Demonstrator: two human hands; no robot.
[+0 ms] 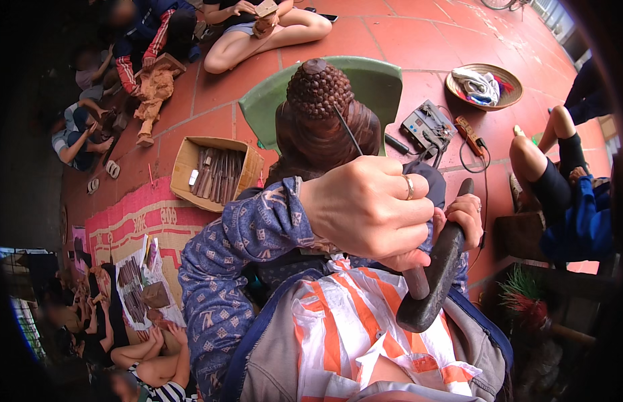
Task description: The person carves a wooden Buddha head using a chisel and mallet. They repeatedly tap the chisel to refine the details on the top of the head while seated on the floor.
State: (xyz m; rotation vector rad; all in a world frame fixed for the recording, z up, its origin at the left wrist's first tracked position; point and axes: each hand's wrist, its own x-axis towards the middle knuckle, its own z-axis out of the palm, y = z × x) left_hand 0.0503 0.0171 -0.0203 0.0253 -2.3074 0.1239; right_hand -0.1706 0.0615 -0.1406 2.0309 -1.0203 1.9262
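Observation:
A dark brown carved wooden statue (325,127) with a head of round curls stands in front of me, a curved green chair back behind it. My left hand (371,208), a ring on one finger, is closed around a carving chisel (416,283). The chisel's thin dark blade reaches up to the statue, its tip by the lower edge of the curls. In my right hand (464,218) is a dark, club-shaped mallet (428,295). The mallet's thick end lies beside the chisel's handle end; whether they touch I cannot tell. My left hand hides the middle of the chisel.
To the left, a cardboard box (184,164) holds several carving tools, near a red patterned mat (137,208). On the right are a grey electrical box (425,127) with cords and a woven basket (516,94) with cloth. Other people sit around, one with a light wooden figure (157,94).

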